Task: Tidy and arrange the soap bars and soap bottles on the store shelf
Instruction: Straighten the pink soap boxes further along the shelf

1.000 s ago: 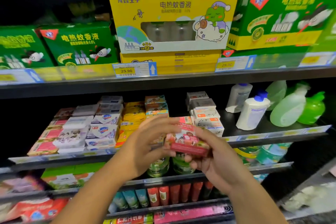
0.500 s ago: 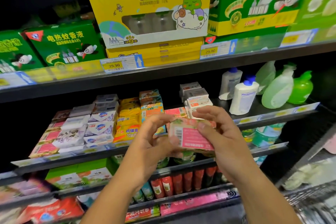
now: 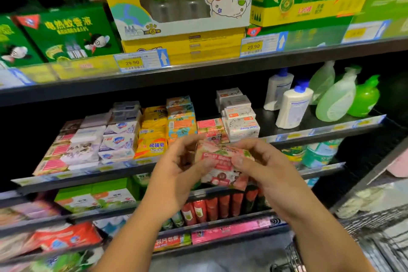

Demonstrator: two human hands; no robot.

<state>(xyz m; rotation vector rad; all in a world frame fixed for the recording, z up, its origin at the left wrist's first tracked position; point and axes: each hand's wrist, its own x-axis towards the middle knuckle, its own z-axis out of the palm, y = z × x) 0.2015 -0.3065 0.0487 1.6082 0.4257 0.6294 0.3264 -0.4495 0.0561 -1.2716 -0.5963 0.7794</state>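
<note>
You have a pink-and-white cardboard soap box up in front of the black middle shelf, held between both hands and clear of the stock. Your left hand has its fingers curled, with thumb and fingertips on the box's left edge. Your right hand curls over the top right corner, thumb pressed on the printed face. The box is tilted with its face toward you, and blur hides the finer print. Just behind it on the shelf sits a stack of pink soap boxes, between the orange-and-teal soap boxes and the white goat-soap boxes. Farther right on the same shelf stand two white bottles with blue caps and pale green pump bottles.
</note>
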